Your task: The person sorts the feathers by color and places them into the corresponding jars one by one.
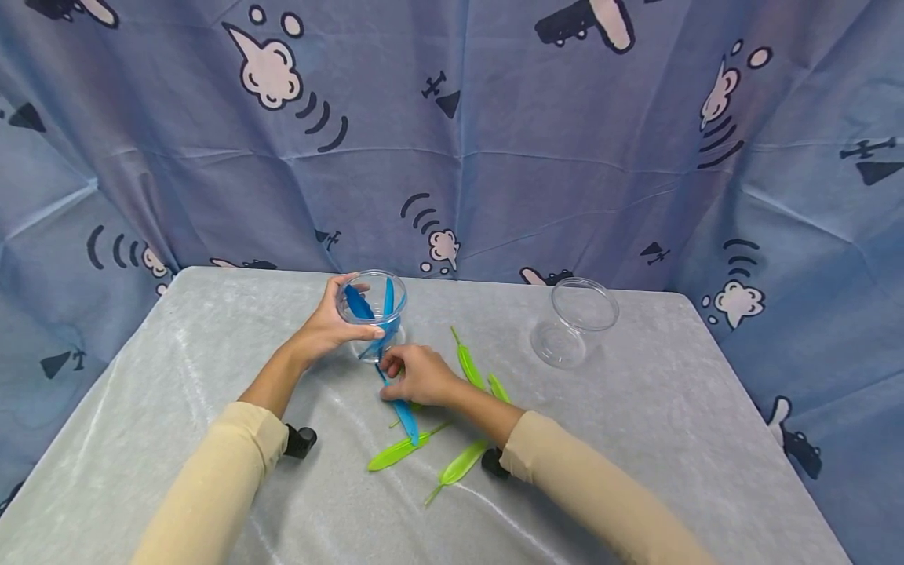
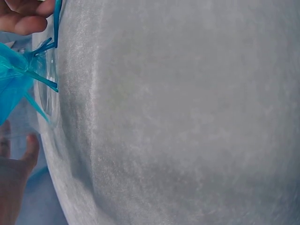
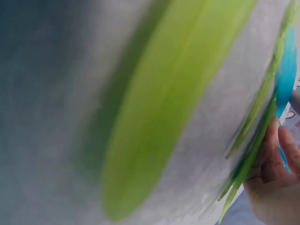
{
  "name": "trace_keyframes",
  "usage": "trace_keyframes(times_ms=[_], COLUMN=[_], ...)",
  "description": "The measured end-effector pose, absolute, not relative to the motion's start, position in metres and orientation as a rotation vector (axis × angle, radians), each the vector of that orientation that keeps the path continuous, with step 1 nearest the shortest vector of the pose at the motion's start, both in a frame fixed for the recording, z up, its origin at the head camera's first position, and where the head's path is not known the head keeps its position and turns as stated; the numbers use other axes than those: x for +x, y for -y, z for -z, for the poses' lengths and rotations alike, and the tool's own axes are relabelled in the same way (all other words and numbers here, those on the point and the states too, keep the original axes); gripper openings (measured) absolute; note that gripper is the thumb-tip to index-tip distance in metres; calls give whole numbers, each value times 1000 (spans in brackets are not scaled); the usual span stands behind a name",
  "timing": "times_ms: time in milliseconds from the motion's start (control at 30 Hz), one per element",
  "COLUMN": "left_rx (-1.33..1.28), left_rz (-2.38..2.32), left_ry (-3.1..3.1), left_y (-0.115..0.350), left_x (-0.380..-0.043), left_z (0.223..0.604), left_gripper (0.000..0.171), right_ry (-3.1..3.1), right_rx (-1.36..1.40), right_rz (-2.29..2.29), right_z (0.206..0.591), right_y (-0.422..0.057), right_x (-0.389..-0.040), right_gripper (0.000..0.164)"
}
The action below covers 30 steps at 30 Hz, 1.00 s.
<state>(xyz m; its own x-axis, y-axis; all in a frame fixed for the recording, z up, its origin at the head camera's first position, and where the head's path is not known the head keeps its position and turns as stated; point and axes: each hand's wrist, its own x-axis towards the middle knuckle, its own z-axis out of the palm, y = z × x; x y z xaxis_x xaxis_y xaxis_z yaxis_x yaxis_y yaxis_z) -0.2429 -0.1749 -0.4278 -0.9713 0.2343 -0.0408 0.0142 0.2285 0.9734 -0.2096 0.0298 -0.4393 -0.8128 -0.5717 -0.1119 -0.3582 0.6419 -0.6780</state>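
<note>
- the right hand [image 1: 420, 375] pinches a slender, bright blue, feather-shaped piece [image 1: 406, 417] between thumb and fingers; its thin stem points toward 11 o'clock, its broad blade trails to 7 o'clock.
- at 11 o'clock from that hand, near its fingertips, a round, clear, plastic-looking cup [image 1: 406, 301] has more blue feather-shaped pieces [image 1: 359, 304] inside.
- at 10 o'clock, the left hand [image 1: 330, 322] curls round that cup, its thumb across the near side.
- four slim, lime-green, leaf-like pieces lie about the right hand: one [image 1: 468, 366] and another [image 1: 498, 388] at 3 o'clock, one [image 1: 461, 464] at 5, one [image 1: 397, 455] between 6 and 7, crossed by the held blade's tip in the head view.
- further out, between 2 and 3 o'clock, a second clear round cup [image 1: 616, 318] stands on the grey cloth-covered table [image 1: 600, 447].
- risks, as i judge them: a light pinch on so thin a stem could let the piece twist or drop; the blade could drag the green piece along; a stem catching the rim could tip the light cup if the left hand's hold loosens.
</note>
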Motion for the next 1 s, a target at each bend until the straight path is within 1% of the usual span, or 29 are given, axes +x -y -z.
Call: trace_keyframes(times_ms=[267, 500, 733, 1000], left_rx=[243, 254, 250, 256], left_rz=[-1837, -1833, -1827, -1819], left_ry=[-2316, -2320, -2331, -2330], left_y=[176, 176, 176, 177], left_x=[-244, -243, -243, -242], left_z=[430, 429, 429, 430], left_gripper=[101, 102, 101, 101], right_ry=[-2531, -2427, -2420, -2373], right_rx=[-751, -751, -810, -880], right_rz=[942, 1057, 1056, 1012], right_z=[439, 437, 435, 426], right_y=[-29, -33, -36, -42], right_x=[-210, -214, -216, -218], right_gripper=[28, 27, 20, 19])
